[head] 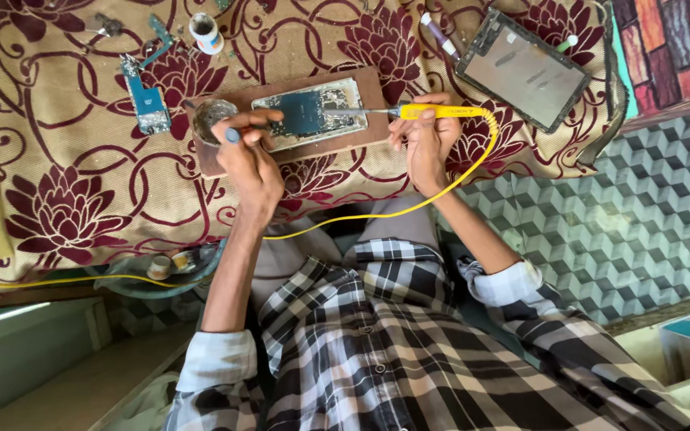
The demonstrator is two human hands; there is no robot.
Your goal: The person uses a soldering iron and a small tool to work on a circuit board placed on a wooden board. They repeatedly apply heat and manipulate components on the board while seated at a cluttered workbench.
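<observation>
Item: opened phone (311, 114), circuit side up, lay on a wooden board (361, 137) set on a maroon flowered cloth (65, 160), at the middle of the scene. Right hand (427, 140) was closed around a yellow soldering iron (439, 112), tip touching the phone's right edge; its yellow cord (409, 209) trailed near and left. Left hand (249, 156) gripped a thin blue-ended tool (233, 135) beside a small round tin (211, 118) at the board's left end. Far right: tablet (523, 69). Far left: blue circuit board (147, 100), small white jar (205, 32).
</observation>
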